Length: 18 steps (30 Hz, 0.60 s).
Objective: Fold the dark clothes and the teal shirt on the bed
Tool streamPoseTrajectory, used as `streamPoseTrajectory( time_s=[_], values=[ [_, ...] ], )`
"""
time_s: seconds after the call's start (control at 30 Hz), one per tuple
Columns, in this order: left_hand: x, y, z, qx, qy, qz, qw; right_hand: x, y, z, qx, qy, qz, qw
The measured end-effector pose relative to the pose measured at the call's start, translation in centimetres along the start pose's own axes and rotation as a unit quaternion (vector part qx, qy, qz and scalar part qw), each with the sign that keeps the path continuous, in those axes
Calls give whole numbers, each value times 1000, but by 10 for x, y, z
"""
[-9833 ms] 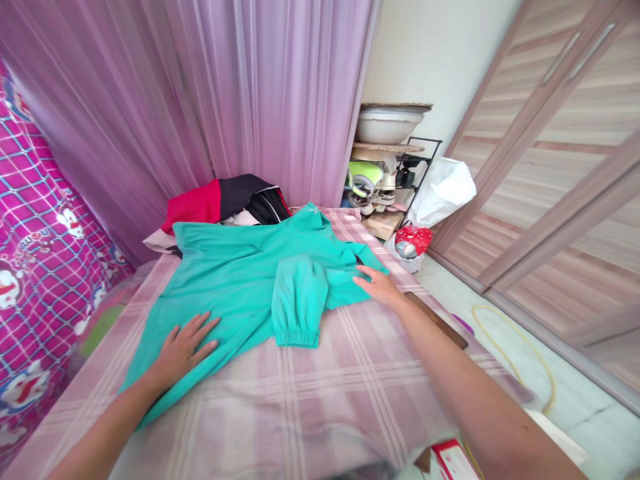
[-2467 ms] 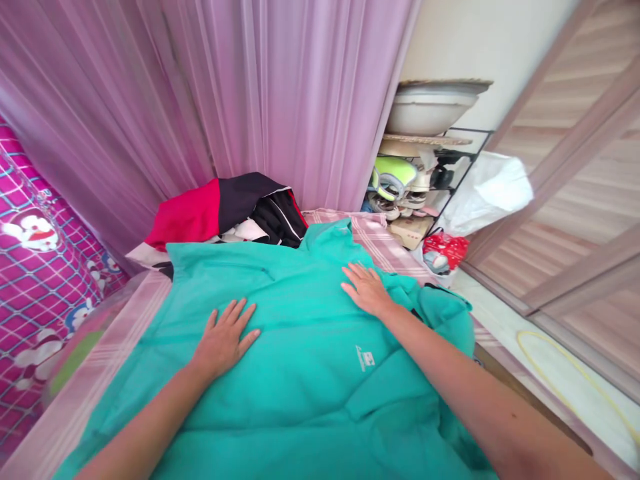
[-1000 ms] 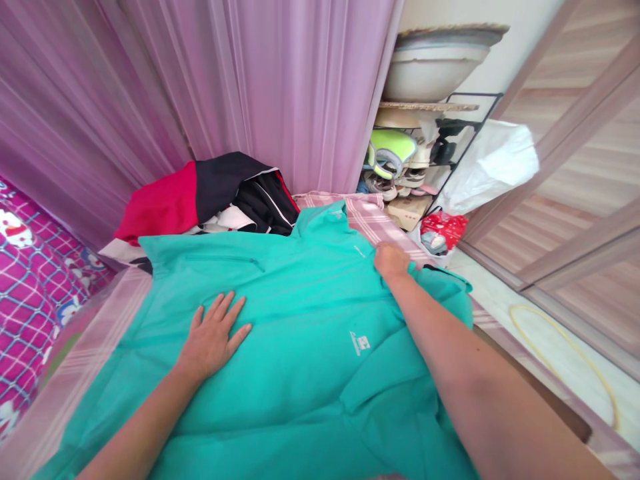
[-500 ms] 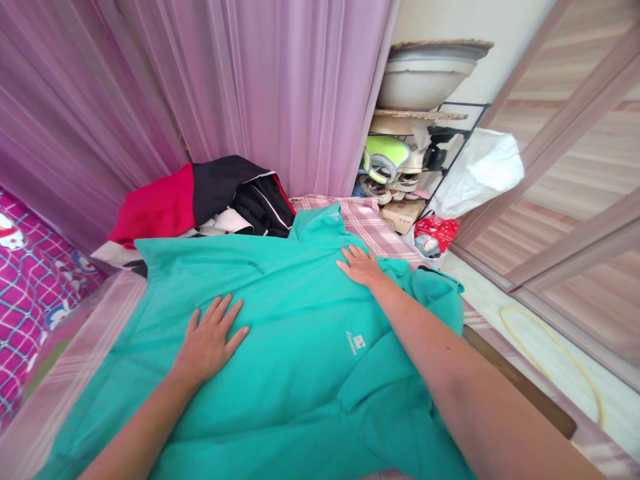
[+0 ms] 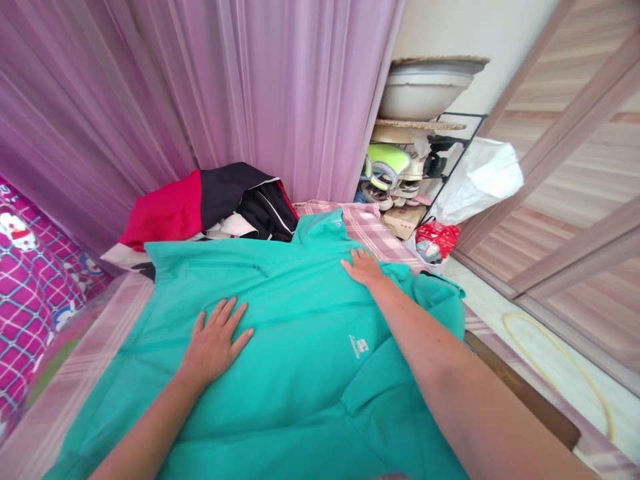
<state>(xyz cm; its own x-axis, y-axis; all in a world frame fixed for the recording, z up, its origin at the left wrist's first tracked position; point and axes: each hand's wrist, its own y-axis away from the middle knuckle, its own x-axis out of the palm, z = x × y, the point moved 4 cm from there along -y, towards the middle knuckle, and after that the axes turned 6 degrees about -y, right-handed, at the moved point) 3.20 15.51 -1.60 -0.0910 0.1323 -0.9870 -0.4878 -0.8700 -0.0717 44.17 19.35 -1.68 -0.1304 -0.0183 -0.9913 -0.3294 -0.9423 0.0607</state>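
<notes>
A teal jacket (image 5: 300,360) with a small white logo lies spread across a bed with a pink checked sheet (image 5: 373,230). My left hand (image 5: 215,343) rests flat on the jacket's middle, fingers spread. My right hand (image 5: 364,268) lies flat, fingers stretched out, on the jacket near its collar. Neither hand holds anything.
A pile of red, black and white clothes (image 5: 210,203) sits behind the jacket against a pink curtain (image 5: 225,87). To the right stand a shoe rack (image 5: 400,177) with a basin (image 5: 425,87) on top, a white plastic bag (image 5: 480,180) and wooden wardrobe doors (image 5: 575,187).
One second ago my right hand was closed on the jacket's edge near the collar; it now lies flat and open. My left hand has stayed in place.
</notes>
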Motion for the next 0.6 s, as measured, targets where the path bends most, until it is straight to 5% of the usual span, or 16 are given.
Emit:
streamPoseTrajectory(
  time_s=[0.13, 0.27, 0.43, 0.5, 0.6],
  values=[
    [0, -1, -1, -2, 8, -2, 1000, -3, 28, -5, -55, 23, -36, 998],
    [-1, -2, -2, -7, 6, 1, 1000, -8, 50, -23, -52, 25, 15, 998],
    [-4, -1, -2, -6, 5, 1, 1000, -45, 82, -35, -128, -16, -56, 990],
    [-7, -1, -4, -11, 4, -6, 1000, -62, 103, -47, -112, -3, -115, 987],
    [-16, 2, -8, -31, -2, -17, 999, -79, 140, -79, 21, 16, -202, 979]
  ],
)
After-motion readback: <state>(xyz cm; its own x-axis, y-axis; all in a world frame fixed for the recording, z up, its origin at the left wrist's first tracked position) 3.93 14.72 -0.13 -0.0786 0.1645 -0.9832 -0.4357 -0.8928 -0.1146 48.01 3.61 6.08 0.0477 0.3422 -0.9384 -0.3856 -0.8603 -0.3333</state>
